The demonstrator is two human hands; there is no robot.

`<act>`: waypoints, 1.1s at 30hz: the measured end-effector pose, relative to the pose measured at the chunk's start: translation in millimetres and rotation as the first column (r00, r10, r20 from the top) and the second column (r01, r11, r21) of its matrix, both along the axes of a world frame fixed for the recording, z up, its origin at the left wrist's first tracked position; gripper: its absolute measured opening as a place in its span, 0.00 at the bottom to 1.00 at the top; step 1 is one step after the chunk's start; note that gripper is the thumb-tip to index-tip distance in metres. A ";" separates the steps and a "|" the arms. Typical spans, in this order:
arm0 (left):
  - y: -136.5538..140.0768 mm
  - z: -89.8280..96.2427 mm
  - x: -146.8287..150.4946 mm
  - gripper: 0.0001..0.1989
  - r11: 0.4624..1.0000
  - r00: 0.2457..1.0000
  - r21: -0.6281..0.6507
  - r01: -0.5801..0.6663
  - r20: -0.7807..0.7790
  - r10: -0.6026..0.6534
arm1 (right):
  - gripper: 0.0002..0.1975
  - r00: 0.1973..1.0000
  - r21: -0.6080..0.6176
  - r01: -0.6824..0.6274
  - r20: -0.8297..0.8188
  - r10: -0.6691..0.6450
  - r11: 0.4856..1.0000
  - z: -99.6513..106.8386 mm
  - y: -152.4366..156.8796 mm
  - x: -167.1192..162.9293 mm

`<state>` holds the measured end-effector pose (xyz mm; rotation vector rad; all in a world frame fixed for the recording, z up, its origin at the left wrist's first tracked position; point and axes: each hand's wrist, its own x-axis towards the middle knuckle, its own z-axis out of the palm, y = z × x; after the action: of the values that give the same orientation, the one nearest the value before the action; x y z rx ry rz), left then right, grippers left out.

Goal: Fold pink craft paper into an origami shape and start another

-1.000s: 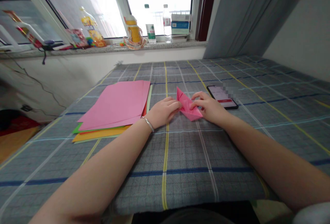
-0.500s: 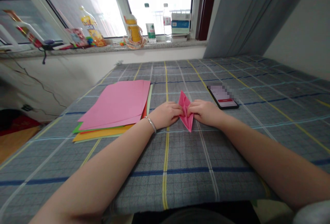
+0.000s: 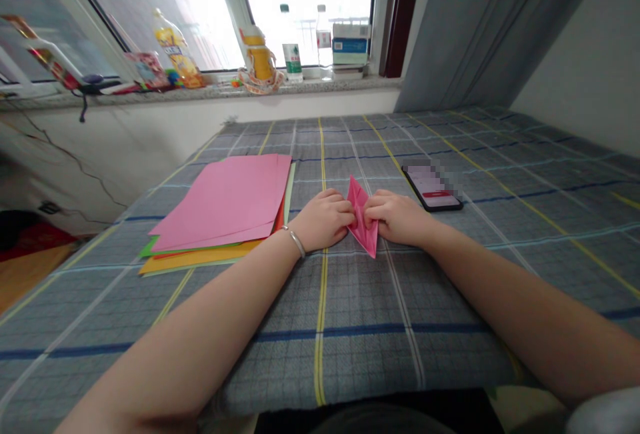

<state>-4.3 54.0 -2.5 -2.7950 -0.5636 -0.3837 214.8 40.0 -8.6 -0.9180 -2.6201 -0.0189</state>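
Slightly aslant | folded pink paper (image 3: 364, 234) | long axis far-left to near-right

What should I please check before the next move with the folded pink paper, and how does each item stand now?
1. Left grip on the folded pink paper: ok, fingers at its left side.
2. Right grip on the same piece: ok, fingers at its right side.
3. Creases lined up: cannot tell, fingers cover part.
4. Phone apart from the folded piece: ok, it lies beyond the right hand.
5. Paper stack squared up: not ok, edges are uneven.
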 end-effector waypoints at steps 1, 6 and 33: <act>-0.2 0.1 0.3 0.07 1.000 1.000 0.003 0.000 0.002 0.000 | 0.11 1.000 0.000 0.006 -0.001 -0.006 1.000 0.0 -0.2 -0.1; 0.5 -0.9 -3.8 0.08 0.999 0.997 0.011 -0.032 0.073 0.031 | 0.12 0.999 0.024 0.037 -0.035 -0.036 0.999 1.0 -1.2 1.8; 4.4 5.1 -19.0 0.16 0.945 0.948 0.125 -0.301 0.145 0.283 | 0.12 0.888 -0.049 0.342 -0.310 -0.340 0.938 7.2 -0.9 10.7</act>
<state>-23.3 58.4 2.6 -2.5085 -0.9257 -0.5153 225.5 39.1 -1.5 -1.2570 -2.1405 0.0263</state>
